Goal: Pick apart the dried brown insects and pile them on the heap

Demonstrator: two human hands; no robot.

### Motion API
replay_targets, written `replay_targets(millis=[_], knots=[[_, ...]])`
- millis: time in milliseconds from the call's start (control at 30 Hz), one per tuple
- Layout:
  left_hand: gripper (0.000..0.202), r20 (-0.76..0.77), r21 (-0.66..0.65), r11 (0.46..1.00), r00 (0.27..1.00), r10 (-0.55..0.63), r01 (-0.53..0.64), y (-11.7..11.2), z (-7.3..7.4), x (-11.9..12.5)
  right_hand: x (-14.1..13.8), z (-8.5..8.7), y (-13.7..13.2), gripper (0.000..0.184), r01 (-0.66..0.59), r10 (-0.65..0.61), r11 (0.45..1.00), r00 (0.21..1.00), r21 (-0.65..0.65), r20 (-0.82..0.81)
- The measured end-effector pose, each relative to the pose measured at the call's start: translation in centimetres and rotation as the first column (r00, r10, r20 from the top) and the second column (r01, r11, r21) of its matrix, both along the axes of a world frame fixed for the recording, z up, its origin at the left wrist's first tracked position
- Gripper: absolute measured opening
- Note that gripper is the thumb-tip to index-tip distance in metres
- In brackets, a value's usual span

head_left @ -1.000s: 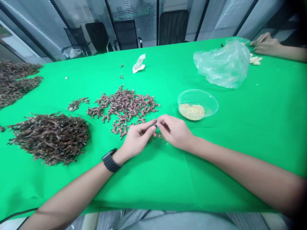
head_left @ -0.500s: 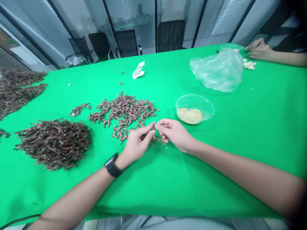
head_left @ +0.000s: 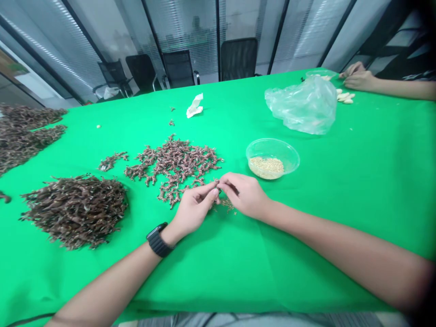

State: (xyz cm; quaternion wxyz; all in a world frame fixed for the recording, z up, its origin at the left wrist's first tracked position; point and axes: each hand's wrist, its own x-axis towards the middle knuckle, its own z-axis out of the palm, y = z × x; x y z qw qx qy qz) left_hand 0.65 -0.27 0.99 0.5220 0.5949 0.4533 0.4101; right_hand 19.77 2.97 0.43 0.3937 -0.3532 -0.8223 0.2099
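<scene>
My left hand (head_left: 195,206), with a black watch on its wrist, pinches a small dark brown piece (head_left: 218,186) between thumb and fingers. The fingertips of my right hand (head_left: 245,195) are pressed together at that same piece; whatever they hold is too small to make out. Under the hands lie tiny gold-coloured bits (head_left: 227,205). Just beyond them spreads a heap of small brown figures with light bands (head_left: 180,159). A clear round bowl (head_left: 289,159) stands past my right hand, with a layer of tiny gold bits in it.
A taller pile of dark brown figures (head_left: 76,211) sits at the left, and more piles (head_left: 30,141) lie at the far left. Crumpled white paper (head_left: 195,106) and a clear plastic bag (head_left: 304,106) lie farther back. Another person's hands (head_left: 357,77) rest near white pieces (head_left: 345,97).
The view has shifted slightly, so the table sits a little lower. My right fingers have closed in on the piece at my left fingertips.
</scene>
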Motion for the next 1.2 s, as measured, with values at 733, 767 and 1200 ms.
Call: replay_targets(millis=[733,767,1200], knots=[[0.038,-0.412,0.416,0.906,0.904,0.112,0.077,0.2,0.1,-0.6,-0.5,2.1,-0.1,0.037,-0.28,-0.191,0.473,0.893,-0.835,-0.408],[0.038,-0.39,0.379,0.924,0.915,0.104,0.057,0.3,0.2,-0.5,-0.5,2.1,0.0,0.037,-0.278,-0.184,0.494,0.893,-0.824,-0.411],[0.04,0.286,-0.055,0.997,0.958,-0.032,0.05,1.2,0.0,-0.4,-0.8,1.3,-0.2,0.035,-0.347,0.011,0.679,0.886,-0.647,-0.464]])
